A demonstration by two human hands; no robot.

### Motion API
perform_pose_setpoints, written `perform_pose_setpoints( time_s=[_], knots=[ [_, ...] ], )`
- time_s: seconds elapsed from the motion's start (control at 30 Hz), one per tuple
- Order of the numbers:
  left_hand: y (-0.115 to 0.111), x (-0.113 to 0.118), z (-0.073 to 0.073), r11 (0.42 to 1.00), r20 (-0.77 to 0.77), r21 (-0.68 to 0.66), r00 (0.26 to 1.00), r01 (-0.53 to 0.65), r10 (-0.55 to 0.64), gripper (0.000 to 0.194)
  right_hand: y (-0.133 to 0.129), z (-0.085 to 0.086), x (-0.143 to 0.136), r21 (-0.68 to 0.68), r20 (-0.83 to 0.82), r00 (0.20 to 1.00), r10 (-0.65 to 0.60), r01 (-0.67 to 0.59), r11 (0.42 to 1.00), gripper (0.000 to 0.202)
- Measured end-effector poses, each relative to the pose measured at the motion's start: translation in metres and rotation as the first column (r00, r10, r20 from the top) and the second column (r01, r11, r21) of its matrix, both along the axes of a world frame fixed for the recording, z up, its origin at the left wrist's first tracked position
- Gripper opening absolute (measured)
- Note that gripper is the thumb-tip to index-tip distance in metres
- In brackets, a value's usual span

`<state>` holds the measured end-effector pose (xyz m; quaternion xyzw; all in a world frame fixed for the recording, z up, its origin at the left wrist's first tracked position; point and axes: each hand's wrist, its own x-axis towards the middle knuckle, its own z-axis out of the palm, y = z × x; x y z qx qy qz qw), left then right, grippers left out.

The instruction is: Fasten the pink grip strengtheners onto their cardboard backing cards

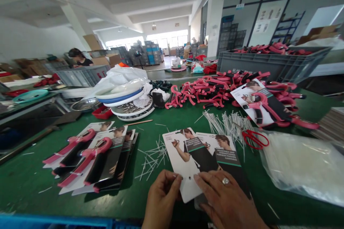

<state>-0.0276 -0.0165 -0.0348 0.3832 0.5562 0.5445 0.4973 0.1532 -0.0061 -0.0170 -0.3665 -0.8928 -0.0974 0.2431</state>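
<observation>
My left hand (pixel 162 198) is closed in a pinch at the lower left edge of a printed backing card (pixel 176 150); any small piece between the fingertips is too small to make out. My right hand (pixel 228 196), wearing a ring, grips the same card's lower right edge. A small hole shows between the two hands. Under and to the right of it lies a second backing card (pixel 228 161), partly covered by my right hand. White cable ties (pixel 153 159) are scattered just beyond my left hand, and a thicker bunch of cable ties (pixel 228 125) lies behind the cards.
Cards with pink-and-black hand grips (pixel 94 150) are stacked at left. Loose hand grips (pixel 204 91) form a heap behind, near a grey crate (pixel 271 66). Red-handled scissors (pixel 255 139) and a plastic bag (pixel 301 164) lie right. Stacked round trays (pixel 129 105) stand back left; a person (pixel 79 57) sits beyond.
</observation>
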Motion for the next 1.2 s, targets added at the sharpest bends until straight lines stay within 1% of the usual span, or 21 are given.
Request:
perform_pose_setpoints(
  time_s=[0.07, 0.1, 0.17, 0.2, 0.27, 0.3, 0.37, 0.43, 0.47, 0.57, 0.63, 0.7, 0.77, 0.8, 0.87, 0.9, 0.97, 1.07, 1.13, 1.17, 1.2],
  knots=[
    [0.005, -0.006, -0.011, 0.995, -0.189, 0.076, 0.979, -0.061, 0.074, 0.025, 0.005, -0.004, 0.009, -0.065, 0.006, 0.999, -0.037, 0.038, 0.997, 0.041],
    [0.007, -0.008, -0.015, 0.987, -0.29, 0.137, 0.95, -0.082, 0.119, 0.023, 0.007, -0.007, 0.014, -0.087, 0.007, 0.998, -0.054, 0.055, 0.995, 0.042],
    [0.013, -0.007, -0.018, 0.972, -0.419, 0.227, 0.894, -0.067, 0.159, 0.018, 0.011, -0.013, 0.022, -0.115, 0.015, 0.997, -0.077, 0.078, 0.99, 0.044],
    [0.016, -0.006, -0.018, 0.971, -0.436, 0.238, 0.889, -0.035, 0.138, 0.017, 0.013, -0.016, 0.026, -0.124, 0.022, 0.996, -0.083, 0.085, 0.989, 0.045],
    [0.022, 0.0, -0.015, 0.978, -0.392, 0.205, 0.919, 0.045, 0.04, 0.017, 0.014, -0.019, 0.033, -0.121, 0.027, 0.995, -0.094, 0.097, 0.988, 0.045],
    [0.025, 0.004, -0.013, 0.98, -0.336, 0.179, 0.942, 0.085, -0.021, 0.018, 0.014, -0.02, 0.037, -0.116, 0.023, 0.994, -0.104, 0.106, 0.988, 0.045],
    [0.032, 0.011, -0.007, 0.98, -0.156, 0.119, 0.977, 0.162, -0.143, 0.021, 0.013, -0.019, 0.045, -0.115, 0.003, 0.992, -0.13, 0.129, 0.985, 0.043],
    [0.038, 0.018, -0.002, 0.971, 0.011, 0.085, 0.974, 0.223, -0.225, 0.023, 0.012, -0.018, 0.053, -0.131, -0.023, 0.988, -0.153, 0.149, 0.98, 0.039],
    [0.041, 0.02, -0.001, 0.967, 0.049, 0.088, 0.968, 0.241, -0.246, 0.023, 0.012, -0.018, 0.057, -0.144, -0.034, 0.987, -0.16, 0.153, 0.978, 0.038],
    [0.046, 0.024, -0.005, 0.962, 0.036, 0.105, 0.966, 0.252, -0.257, 0.024, 0.014, -0.018, 0.067, -0.234, -0.053, 0.986, -0.156, 0.14, 0.962, 0.036],
    [0.047, 0.026, -0.011, 0.97, 0.059, 0.058, 0.969, 0.238, -0.241, 0.035, 0.02, -0.019, 0.073, -0.321, -0.091, 0.98, -0.178, 0.14, 0.937, 0.038],
    [0.049, 0.026, -0.02, 0.98, 0.094, -0.002, 0.975, 0.201, -0.2, 0.063, 0.027, -0.018, 0.081, -0.418, -0.176, 0.936, -0.306, 0.211, 0.884, 0.043],
    [0.051, 0.025, -0.029, 0.983, 0.151, -0.031, 0.973, 0.18, -0.173, 0.088, 0.035, -0.018, 0.086, -0.57, -0.271, 0.839, -0.472, 0.255, 0.781, 0.05],
    [0.053, 0.024, -0.032, 0.981, 0.197, -0.033, 0.963, 0.192, -0.182, 0.093, 0.038, -0.017, 0.087, -0.65, -0.305, 0.788, -0.535, 0.238, 0.722, 0.053],
    [0.055, 0.022, -0.038, 0.965, 0.289, -0.017, 0.925, 0.262, -0.246, 0.093, 0.043, -0.014, 0.084, -0.768, -0.346, 0.723, -0.597, 0.146, 0.623, 0.058],
    [0.057, 0.021, -0.04, 0.955, 0.315, 0.001, 0.906, 0.298, -0.283, 0.089, 0.045, -0.012, 0.08, -0.799, -0.36, 0.703, -0.613, 0.107, 0.592, 0.06],
    [0.059, 0.018, -0.042, 0.934, 0.316, 0.039, 0.883, 0.354, -0.347, 0.081, 0.048, -0.007, 0.068, -0.831, -0.377, 0.677, -0.632, 0.053, 0.554, 0.064],
    [0.063, 0.01, -0.046, 0.937, 0.273, 0.015, 0.9, 0.35, -0.341, 0.078, 0.051, -0.003, 0.054, -0.873, -0.387, 0.689, -0.613, -0.059, 0.485, 0.073],
    [0.065, 0.004, -0.049, 0.952, 0.264, -0.025, 0.921, 0.305, -0.288, 0.075, 0.054, -0.001, 0.053, -0.894, -0.368, 0.742, -0.561, -0.115, 0.434, 0.076],
    [0.066, 0.0, -0.052, 0.959, 0.257, -0.036, 0.93, 0.281, -0.263, 0.072, 0.058, 0.001, 0.054, -0.897, -0.342, 0.78, -0.525, -0.104, 0.43, 0.076],
    [0.068, -0.003, -0.054, 0.962, 0.239, -0.037, 0.937, 0.269, -0.253, 0.068, 0.065, 0.006, 0.057, -0.891, -0.291, 0.826, -0.484, -0.05, 0.45, 0.073]
  ],
)
